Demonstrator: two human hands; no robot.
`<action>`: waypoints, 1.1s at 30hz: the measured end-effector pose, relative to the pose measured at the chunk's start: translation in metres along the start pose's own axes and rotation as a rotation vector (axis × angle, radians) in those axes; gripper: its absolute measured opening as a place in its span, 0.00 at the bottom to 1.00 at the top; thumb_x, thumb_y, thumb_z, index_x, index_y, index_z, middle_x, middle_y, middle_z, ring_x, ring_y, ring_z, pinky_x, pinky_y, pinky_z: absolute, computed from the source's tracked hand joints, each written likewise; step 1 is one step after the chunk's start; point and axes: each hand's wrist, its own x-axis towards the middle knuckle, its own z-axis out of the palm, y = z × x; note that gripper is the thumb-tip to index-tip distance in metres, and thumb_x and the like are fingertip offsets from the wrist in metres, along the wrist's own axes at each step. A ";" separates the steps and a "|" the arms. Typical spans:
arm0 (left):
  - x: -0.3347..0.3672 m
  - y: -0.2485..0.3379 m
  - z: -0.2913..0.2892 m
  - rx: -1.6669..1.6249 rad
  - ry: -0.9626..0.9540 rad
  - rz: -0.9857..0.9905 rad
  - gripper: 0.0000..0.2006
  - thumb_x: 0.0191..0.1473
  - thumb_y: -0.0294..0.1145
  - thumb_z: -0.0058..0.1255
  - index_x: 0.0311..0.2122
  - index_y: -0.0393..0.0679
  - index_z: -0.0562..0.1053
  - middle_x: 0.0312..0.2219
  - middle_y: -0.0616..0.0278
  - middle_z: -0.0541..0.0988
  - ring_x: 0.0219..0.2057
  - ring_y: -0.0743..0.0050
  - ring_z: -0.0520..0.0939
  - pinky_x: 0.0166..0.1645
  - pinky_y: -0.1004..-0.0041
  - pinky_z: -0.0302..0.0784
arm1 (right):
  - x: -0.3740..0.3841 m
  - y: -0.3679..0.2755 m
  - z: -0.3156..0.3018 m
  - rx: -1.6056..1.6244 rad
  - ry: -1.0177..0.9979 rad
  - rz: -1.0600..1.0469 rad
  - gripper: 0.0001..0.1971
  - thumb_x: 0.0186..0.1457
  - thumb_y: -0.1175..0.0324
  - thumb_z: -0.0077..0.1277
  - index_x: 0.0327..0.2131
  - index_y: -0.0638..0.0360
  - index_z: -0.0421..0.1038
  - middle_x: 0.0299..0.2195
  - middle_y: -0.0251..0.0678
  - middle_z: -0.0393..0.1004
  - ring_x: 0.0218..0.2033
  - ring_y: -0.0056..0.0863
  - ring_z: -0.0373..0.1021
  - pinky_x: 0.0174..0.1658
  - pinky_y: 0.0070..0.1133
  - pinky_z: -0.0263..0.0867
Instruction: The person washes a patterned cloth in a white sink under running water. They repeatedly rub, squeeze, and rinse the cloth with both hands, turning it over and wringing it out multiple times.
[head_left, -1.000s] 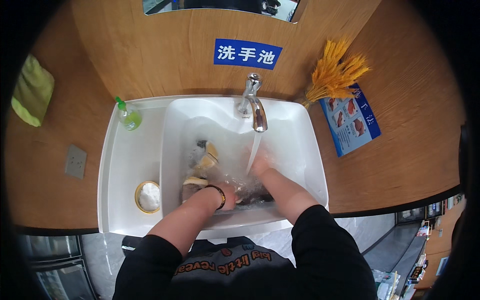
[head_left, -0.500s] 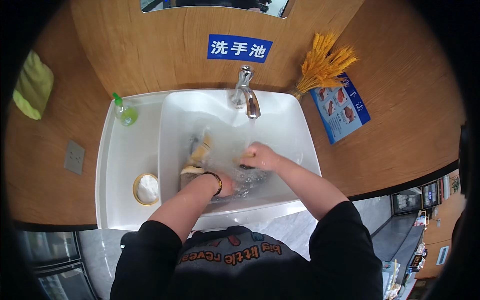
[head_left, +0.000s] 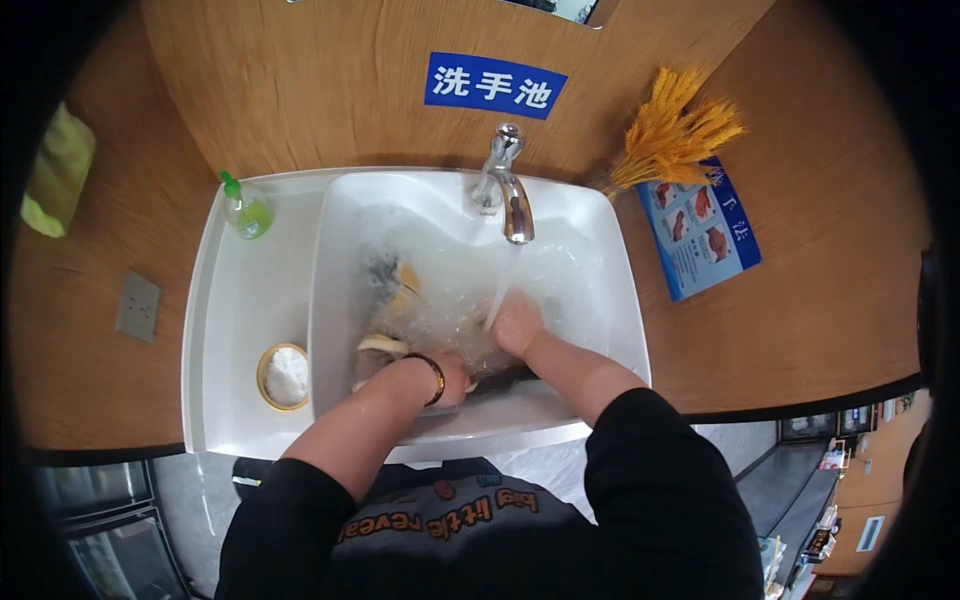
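Note:
Both hands are in the cloudy water of the white sink (head_left: 628, 315), under the running tap (head_left: 515, 210). My left hand (head_left: 453, 378), with a dark beaded bracelet (head_left: 435, 380) at the wrist, is closed low in the basin against a dark wet piece. My right hand (head_left: 516, 322) is partly under water where the stream falls; its fingers are hidden. Left of my hands lie soaked things of a kind I cannot make out: a brown piece with a cream edge (head_left: 383, 345) near my left wrist, and a grey and tan piece (head_left: 405, 285) farther back.
On the ledge left of the basin stand a green pump bottle (head_left: 250, 215) and a gold-rimmed bowl of white powder (head_left: 285, 377). Dried wheat stalks (head_left: 675, 130) and a blue picture sheet (head_left: 705, 235) are at the back right. A yellow-green cloth (head_left: 62, 175) hangs at the left.
My right hand has gone from above the water, where it held a dark and tan edge, down into the water closer to my left hand. My left hand has barely moved.

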 end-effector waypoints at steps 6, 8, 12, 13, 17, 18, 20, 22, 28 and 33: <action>-0.006 -0.001 -0.002 -0.035 0.001 -0.071 0.16 0.46 0.38 0.40 0.41 0.53 0.73 0.47 0.56 0.67 0.51 0.56 0.65 0.53 0.61 0.61 | 0.027 -0.001 -0.007 0.159 -0.049 0.296 0.10 0.47 0.67 0.44 0.34 0.54 0.71 0.30 0.41 0.71 0.35 0.37 0.69 0.39 0.30 0.64; -0.001 -0.001 -0.001 0.045 0.022 -0.011 0.16 0.46 0.39 0.40 0.41 0.54 0.73 0.48 0.57 0.67 0.51 0.56 0.65 0.53 0.61 0.60 | 0.037 0.016 -0.017 0.389 0.028 0.370 0.08 0.47 0.68 0.45 0.32 0.56 0.71 0.27 0.38 0.71 0.31 0.32 0.69 0.35 0.27 0.64; 0.001 -0.001 -0.007 0.086 -0.087 0.065 0.17 0.47 0.41 0.38 0.43 0.58 0.72 0.48 0.58 0.67 0.51 0.55 0.65 0.54 0.61 0.59 | 0.028 0.035 -0.028 0.863 0.216 0.512 0.12 0.46 0.60 0.48 0.25 0.60 0.66 0.21 0.38 0.70 0.24 0.32 0.66 0.30 0.25 0.62; -0.002 -0.002 -0.005 0.107 -0.046 0.069 0.17 0.47 0.41 0.38 0.43 0.59 0.72 0.48 0.58 0.67 0.51 0.55 0.65 0.55 0.61 0.58 | 0.023 0.023 -0.049 0.905 0.231 0.535 0.16 0.45 0.56 0.49 0.23 0.61 0.65 0.21 0.39 0.69 0.23 0.35 0.65 0.29 0.26 0.61; -0.002 0.003 -0.003 0.195 0.024 0.051 0.18 0.48 0.42 0.37 0.45 0.61 0.70 0.49 0.59 0.66 0.52 0.55 0.64 0.56 0.61 0.57 | -0.016 -0.006 -0.071 0.964 0.007 0.316 0.14 0.45 0.61 0.50 0.18 0.61 0.63 0.17 0.37 0.66 0.20 0.28 0.62 0.26 0.23 0.60; -0.003 0.004 -0.004 0.210 0.020 0.027 0.18 0.48 0.42 0.37 0.46 0.61 0.70 0.49 0.59 0.66 0.52 0.54 0.63 0.56 0.61 0.56 | -0.022 -0.017 -0.085 0.907 -0.076 0.273 0.13 0.46 0.63 0.49 0.17 0.61 0.62 0.16 0.35 0.65 0.20 0.25 0.62 0.26 0.21 0.59; 0.009 -0.003 0.005 0.154 -0.019 0.004 0.18 0.48 0.42 0.36 0.46 0.61 0.70 0.50 0.59 0.65 0.53 0.55 0.62 0.56 0.61 0.56 | -0.028 -0.031 -0.086 0.777 -0.134 0.103 0.14 0.46 0.65 0.50 0.14 0.60 0.61 0.15 0.34 0.64 0.21 0.25 0.63 0.26 0.22 0.59; 0.007 0.000 0.000 0.143 -0.032 -0.006 0.18 0.49 0.42 0.36 0.46 0.61 0.70 0.51 0.59 0.64 0.54 0.55 0.61 0.57 0.60 0.55 | -0.031 -0.036 -0.073 0.629 -0.082 -0.126 0.15 0.45 0.64 0.51 0.14 0.60 0.60 0.14 0.37 0.63 0.21 0.31 0.63 0.27 0.25 0.59; -0.008 0.005 -0.001 0.233 0.065 0.067 0.17 0.49 0.41 0.37 0.45 0.62 0.71 0.50 0.59 0.66 0.54 0.56 0.62 0.57 0.59 0.55 | -0.032 -0.027 -0.037 0.265 -0.013 -0.247 0.07 0.41 0.68 0.48 0.26 0.58 0.64 0.23 0.43 0.68 0.28 0.43 0.67 0.32 0.34 0.63; -0.003 0.005 -0.002 0.133 -0.059 -0.002 0.17 0.47 0.40 0.39 0.44 0.64 0.71 0.53 0.62 0.62 0.55 0.57 0.59 0.57 0.55 0.51 | -0.015 -0.015 -0.024 0.224 -0.272 -0.070 0.10 0.43 0.66 0.45 0.30 0.60 0.66 0.31 0.46 0.70 0.33 0.44 0.68 0.35 0.36 0.63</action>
